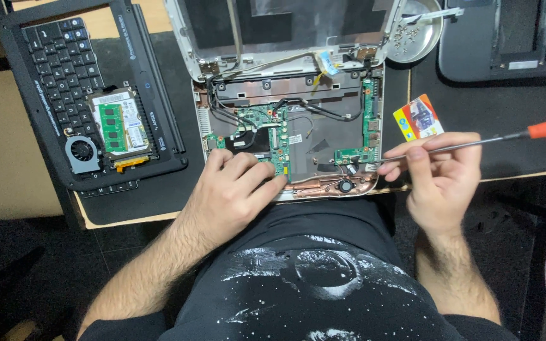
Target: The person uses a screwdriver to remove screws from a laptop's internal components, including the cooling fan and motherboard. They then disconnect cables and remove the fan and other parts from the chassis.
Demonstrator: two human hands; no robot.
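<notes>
Orange-handled screwdriver (475,143) is pinched in the right hand (440,180), its tip on the small board (356,153) of the opened laptop (289,120). Left hand (232,189) (fingers flat, holding nothing) presses the mainboard (273,136) beside that grip. A card (418,117) lies just above it.

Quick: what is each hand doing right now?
Left hand: open, resting on the laptop motherboard.
Right hand: closed, holding a screwdriver.

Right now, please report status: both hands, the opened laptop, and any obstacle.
Left hand flat on opened laptop, over green board. Right hand grips screwdriver, tip at small right-side board. Plastic card beside the case, apart.
</notes>
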